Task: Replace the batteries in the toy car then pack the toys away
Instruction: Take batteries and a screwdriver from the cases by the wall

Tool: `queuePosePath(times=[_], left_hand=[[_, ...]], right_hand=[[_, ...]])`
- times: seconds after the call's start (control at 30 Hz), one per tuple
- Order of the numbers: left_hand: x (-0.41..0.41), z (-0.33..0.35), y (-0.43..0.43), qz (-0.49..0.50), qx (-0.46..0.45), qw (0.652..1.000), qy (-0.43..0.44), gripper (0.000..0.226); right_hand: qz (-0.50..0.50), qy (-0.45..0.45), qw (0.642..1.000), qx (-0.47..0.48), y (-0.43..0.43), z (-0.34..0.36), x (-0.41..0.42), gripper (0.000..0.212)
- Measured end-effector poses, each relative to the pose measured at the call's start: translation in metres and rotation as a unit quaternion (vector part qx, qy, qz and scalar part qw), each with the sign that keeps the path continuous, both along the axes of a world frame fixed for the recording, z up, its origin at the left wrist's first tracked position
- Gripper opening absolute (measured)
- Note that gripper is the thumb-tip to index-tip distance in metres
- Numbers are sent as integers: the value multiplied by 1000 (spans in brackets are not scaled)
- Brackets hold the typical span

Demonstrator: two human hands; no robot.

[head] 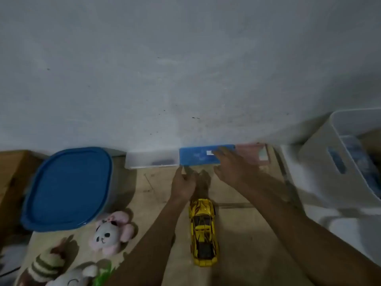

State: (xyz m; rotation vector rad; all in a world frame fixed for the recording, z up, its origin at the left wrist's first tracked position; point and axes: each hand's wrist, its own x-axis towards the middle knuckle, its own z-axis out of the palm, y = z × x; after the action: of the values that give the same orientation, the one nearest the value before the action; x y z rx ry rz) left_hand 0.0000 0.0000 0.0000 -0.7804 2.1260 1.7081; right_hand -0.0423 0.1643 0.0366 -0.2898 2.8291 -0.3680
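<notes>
Both hands reach to the far edge of the surface (156,193), spaced apart from each other. Right hand (233,168): fingers straight, resting on the right end of a flat blue box (195,156). Left hand (182,182): fingertips at the near left corner of that box; blur prevents determining whether they grip it or only touch it.

Toy car (203,232): positioned mid-surface between the two forearms, aligned lengthwise from near edge to far edge. Body is glossy yellow with dark streaked markings and dark windows. The underside is not visible.

A clear box (151,159) and a pink box (251,152) flank the blue box along the far edge; their contents are indistinct. A blue-lidded container (68,188) sits at the left edge. Plush toys (111,232) lie at the near left corner, partly cut off. A white bin (334,162) at the right edge is cropped.
</notes>
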Motion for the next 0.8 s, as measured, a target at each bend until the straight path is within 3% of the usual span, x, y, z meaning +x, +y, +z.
queuePosePath(times=[0.1, 0.23, 0.3, 0.4, 0.8], left_hand=[[-9, -10, 4, 18, -42, 997, 69, 36], [-13, -17, 0, 32, -98, 989, 107, 33], [-16, -16, -1, 50, -45, 992, 104, 23], [-17, -15, 1, 87, 59, 990, 93, 20], [-18, -20, -1, 58, 31, 993, 100, 28]], right_hand=[[73, 46, 993, 85, -10, -2, -21, 51], [132, 65, 977, 155, -22, 4, -38, 38], [175, 65, 966, 181, -23, 6, -43, 36], [217, 59, 957, 184, -26, 3, -50, 35], [277, 3, 948, 156, -31, 17, -72, 38]])
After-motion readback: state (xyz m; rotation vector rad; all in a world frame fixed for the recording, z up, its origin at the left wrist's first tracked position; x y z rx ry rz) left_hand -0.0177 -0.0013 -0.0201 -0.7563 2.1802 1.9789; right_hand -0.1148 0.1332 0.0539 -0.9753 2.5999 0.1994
